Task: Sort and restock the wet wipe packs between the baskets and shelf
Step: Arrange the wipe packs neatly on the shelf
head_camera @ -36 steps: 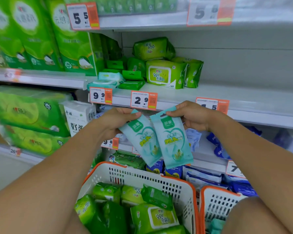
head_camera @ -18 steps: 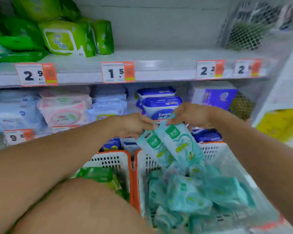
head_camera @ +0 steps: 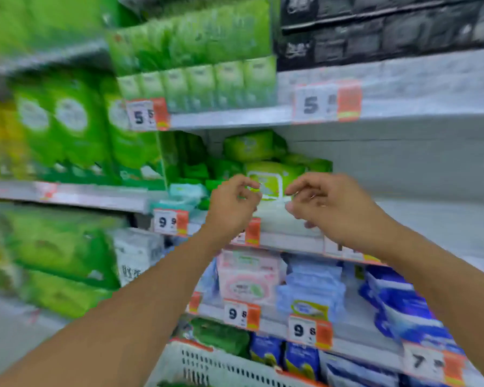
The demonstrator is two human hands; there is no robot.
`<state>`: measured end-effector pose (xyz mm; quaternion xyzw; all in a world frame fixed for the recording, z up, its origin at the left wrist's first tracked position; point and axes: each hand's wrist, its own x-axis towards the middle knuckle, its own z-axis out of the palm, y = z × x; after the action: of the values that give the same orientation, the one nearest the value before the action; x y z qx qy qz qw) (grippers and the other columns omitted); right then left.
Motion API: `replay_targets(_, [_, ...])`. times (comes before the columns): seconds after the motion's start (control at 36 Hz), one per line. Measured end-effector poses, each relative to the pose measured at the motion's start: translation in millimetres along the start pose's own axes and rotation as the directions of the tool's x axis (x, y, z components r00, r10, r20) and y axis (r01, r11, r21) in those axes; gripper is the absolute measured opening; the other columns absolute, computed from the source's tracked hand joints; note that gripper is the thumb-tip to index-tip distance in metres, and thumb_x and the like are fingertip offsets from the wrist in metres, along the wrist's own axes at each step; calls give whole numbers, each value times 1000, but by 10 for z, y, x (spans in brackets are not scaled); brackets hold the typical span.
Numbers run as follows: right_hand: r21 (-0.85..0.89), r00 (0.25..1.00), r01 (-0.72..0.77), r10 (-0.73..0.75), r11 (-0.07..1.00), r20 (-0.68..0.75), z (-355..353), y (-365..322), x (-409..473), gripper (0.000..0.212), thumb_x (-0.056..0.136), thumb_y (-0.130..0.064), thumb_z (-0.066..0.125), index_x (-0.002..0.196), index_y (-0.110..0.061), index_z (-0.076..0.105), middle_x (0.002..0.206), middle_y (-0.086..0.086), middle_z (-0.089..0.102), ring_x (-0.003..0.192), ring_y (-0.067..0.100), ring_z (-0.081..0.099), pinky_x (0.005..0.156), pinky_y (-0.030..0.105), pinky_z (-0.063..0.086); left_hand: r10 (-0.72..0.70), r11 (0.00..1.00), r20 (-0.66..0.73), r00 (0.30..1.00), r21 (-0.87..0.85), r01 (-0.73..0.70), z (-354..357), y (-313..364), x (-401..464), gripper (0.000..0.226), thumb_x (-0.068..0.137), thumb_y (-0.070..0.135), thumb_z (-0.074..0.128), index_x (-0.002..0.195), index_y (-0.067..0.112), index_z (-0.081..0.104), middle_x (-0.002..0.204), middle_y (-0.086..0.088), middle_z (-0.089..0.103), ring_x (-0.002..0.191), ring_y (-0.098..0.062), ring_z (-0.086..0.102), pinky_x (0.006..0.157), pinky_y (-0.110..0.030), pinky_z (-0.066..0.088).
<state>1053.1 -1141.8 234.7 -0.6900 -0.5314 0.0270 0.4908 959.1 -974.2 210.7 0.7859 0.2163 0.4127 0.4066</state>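
Green packs behind empty, loosely curled hands

Shelving unit, several grey tiers, whole frame motion-blurred. Top tier: dark packs at right, tall green packs at left, with "5" price tags on the edge below them. Wipe shelf: green wet wipe packs stacked at its left end, a few pale teal packs just beside them at the front edge, right part bare grey. Next tier down: pink pack, light blue packs, dark blue packs further right. Lowest visible tier: dark green pack and blue packs. Left bay: large green bundles on two tiers, white pack alongside. White basket with orange rim at bottom; what it rests on is hidden.
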Motion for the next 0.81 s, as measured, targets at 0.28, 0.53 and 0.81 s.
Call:
replay_targets(0.28, [12, 963, -171, 165, 985, 211, 1576, 174, 1689, 70, 76, -21, 86, 137, -13, 52, 123, 8, 56, 102, 22, 59, 78, 32, 49, -180, 808, -175, 968, 535, 247, -1354, -1088, 595, 73, 63, 46, 85, 120, 9, 58, 115, -12, 65, 107, -29, 63, 88, -34, 51])
replay_targets(0.53, [-90, 906, -274, 288, 957, 309, 2231, 241, 2279, 55, 100, -17, 55, 152, -14, 36, 151, 9, 35, 115, 29, 47, 88, 51, 57, -226, 409, 44, 973, 911, 54, -1592, -1447, 895, 84, 77, 76, 56, 143, 27, 42, 138, 1, 46, 124, -36, 32, 103, -46, 38])
replay_targets(0.81, [-619, 935, 94, 144, 780, 324, 2215, 434, 2586, 61, 76, -9, 80, 119, -23, 39, 102, 9, 56, 80, 29, 57, 56, 35, 48, -369, 230, 110, 923, 973, -24, -1671, -1347, 1152, 66, 92, 71, 31, 143, 31, 42, 146, 1, 41, 138, -43, 17, 108, -53, 29])
